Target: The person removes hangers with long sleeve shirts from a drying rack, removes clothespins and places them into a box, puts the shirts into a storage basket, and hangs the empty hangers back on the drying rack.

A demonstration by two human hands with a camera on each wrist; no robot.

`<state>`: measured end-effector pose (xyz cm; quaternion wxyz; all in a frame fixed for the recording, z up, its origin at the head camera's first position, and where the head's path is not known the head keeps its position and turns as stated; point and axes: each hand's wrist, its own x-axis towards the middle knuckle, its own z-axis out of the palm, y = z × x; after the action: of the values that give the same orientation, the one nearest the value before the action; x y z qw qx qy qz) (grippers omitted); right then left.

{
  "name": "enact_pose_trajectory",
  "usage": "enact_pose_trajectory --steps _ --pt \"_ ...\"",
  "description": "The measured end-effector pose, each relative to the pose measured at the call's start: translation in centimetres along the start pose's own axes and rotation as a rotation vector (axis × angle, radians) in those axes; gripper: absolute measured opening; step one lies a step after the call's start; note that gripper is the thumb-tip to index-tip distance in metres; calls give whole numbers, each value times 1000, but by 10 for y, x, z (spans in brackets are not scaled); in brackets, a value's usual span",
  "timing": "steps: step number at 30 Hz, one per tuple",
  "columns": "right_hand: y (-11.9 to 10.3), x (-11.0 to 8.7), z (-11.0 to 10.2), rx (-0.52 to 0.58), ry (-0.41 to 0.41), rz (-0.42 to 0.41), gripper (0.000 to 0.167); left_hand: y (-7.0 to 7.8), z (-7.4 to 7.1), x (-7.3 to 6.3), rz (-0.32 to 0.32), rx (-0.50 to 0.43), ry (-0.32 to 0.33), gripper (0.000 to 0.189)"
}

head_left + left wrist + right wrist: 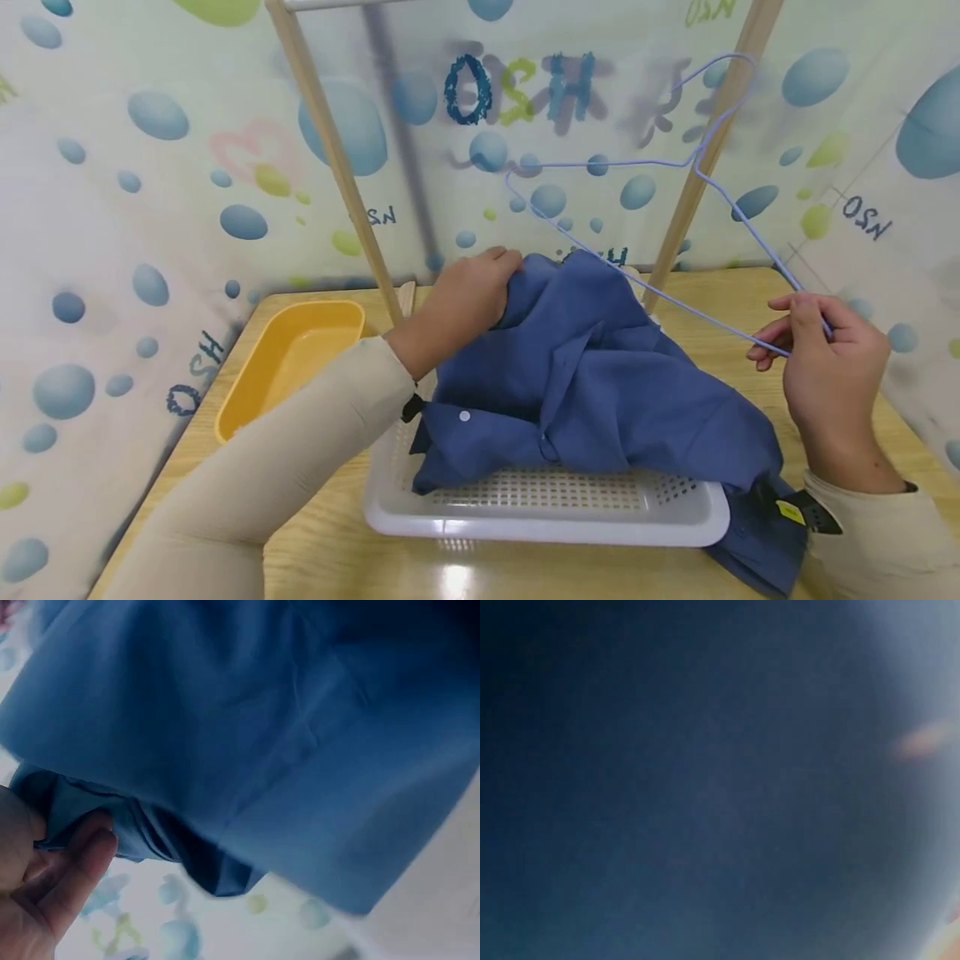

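A dark blue shirt [600, 375] with a pale button lies bunched over the white basket, one part hanging past its right front corner. My left hand [476, 287] pinches the shirt's upper left edge and lifts it. In the left wrist view the shirt [247, 735] spreads wide, with fingers [82, 870] at a fold near its lower edge. A light blue wire hanger [607, 163] is tilted in the air, its hook up toward the right post. By one end my right hand [836, 375] grips it. Blurred dark blue cloth [705, 787] fills most of the right wrist view.
The white perforated basket [540, 529] sits on a wooden table [322, 533]. To its left stands a yellow tray [300, 350]. Behind rise the wooden posts [337, 158] of a rack with a pale top bar [337, 3], before a wall covering patterned with blue drops.
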<state>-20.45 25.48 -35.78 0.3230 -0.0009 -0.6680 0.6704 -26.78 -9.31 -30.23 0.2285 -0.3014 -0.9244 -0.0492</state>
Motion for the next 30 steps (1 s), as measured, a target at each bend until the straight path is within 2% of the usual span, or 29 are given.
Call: enact_pose_trajectory --steps 3,6,8,11,13,15,16,18,21,24,27,30 --pt "0 0 0 -6 19 -29 27 0 -22 -6 -50 -50 75 17" --pt "0 0 1 -29 37 -49 28 2 -46 -16 -104 -98 115 18" --pt "0 -1 2 -21 41 -56 29 5 -60 -24 -119 -111 145 18" --pt "-1 0 2 -2 40 -64 29 12 -73 -40 -48 -75 196 16" --pt "-1 -1 2 23 39 -69 30 18 -78 -50 44 -42 215 14" --pt "-1 -1 2 28 39 -78 30 26 -80 -58 142 -13 198 16" --pt "-1 -1 2 18 37 -83 31 30 -80 -61 178 -11 166 17" --pt "0 -2 2 0 30 -89 32 37 -80 -65 218 -22 36 19" --pt "0 -3 2 2 21 -79 32 44 -73 -67 235 -69 -252 17" --pt "0 -3 3 6 21 -64 29 49 -57 -66 228 -104 -527 14" --pt "0 -4 4 -32 21 -62 27 52 -36 -64 221 -112 -697 12" --pt "-1 -4 5 -85 11 -63 28 54 -14 -61 197 -81 -798 16"
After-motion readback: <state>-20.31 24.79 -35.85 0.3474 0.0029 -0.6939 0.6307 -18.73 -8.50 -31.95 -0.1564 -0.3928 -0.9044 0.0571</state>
